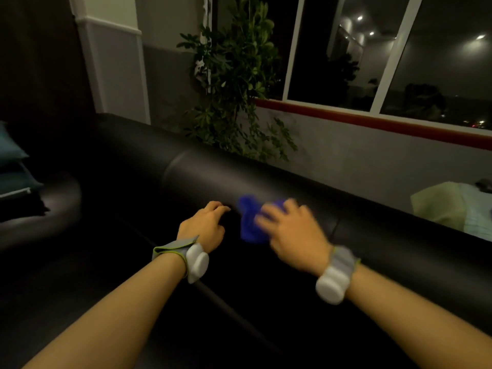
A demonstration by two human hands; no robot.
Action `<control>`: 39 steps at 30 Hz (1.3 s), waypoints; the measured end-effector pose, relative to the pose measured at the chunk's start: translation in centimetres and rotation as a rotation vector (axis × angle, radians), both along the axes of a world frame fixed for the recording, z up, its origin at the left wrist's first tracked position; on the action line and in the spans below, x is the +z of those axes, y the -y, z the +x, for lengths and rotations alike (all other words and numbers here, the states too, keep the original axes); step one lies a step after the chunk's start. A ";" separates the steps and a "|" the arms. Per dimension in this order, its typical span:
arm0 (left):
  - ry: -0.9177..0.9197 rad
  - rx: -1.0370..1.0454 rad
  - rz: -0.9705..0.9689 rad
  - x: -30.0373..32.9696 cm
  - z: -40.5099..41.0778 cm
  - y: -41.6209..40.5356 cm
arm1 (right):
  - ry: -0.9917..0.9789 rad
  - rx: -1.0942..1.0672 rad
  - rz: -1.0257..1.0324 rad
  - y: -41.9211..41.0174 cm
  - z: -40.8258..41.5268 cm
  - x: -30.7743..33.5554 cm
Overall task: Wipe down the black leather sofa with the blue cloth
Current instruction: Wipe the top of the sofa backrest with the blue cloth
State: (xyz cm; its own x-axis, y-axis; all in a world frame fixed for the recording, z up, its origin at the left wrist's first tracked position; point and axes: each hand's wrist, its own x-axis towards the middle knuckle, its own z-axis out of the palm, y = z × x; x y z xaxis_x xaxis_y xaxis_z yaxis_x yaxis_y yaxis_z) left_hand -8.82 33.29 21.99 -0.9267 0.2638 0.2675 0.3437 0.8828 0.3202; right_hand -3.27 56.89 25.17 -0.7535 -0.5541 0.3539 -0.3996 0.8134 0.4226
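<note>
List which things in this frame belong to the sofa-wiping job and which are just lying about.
In the job:
blue cloth
black leather sofa
right hand, on the cloth
left hand, on the sofa back

Just there:
leafy plant
teal cushions
pale green bedding
window

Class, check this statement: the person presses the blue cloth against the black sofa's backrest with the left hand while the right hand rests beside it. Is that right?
Not quite. The head view shows the right hand on the blue cloth; the left hand rests beside it on the black sofa.
</note>
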 end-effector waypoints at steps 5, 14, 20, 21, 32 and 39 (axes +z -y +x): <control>0.052 -0.070 -0.020 -0.7 -0.7 1.4 | 0.120 0.175 0.313 2.2 -0.5 -1.3; -0.031 0.002 -0.048 0.5 -3.9 1.9 | 0.404 -0.307 -0.301 -1.6 -11.4 7.3; -0.045 -0.019 -0.138 1.7 -6.1 2.8 | -0.050 0.027 0.030 2.7 -4.2 0.7; -0.045 -0.020 -0.156 1.8 -6.2 3.0 | -0.051 0.096 0.084 3.4 -2.9 -0.9; -0.071 -0.008 -0.389 2.2 -4.9 2.6 | -0.116 -0.065 0.097 9.7 -3.5 -5.3; -0.127 0.007 -0.376 0.9 -4.5 3.0 | 0.038 0.148 0.563 11.9 -2.8 -18.2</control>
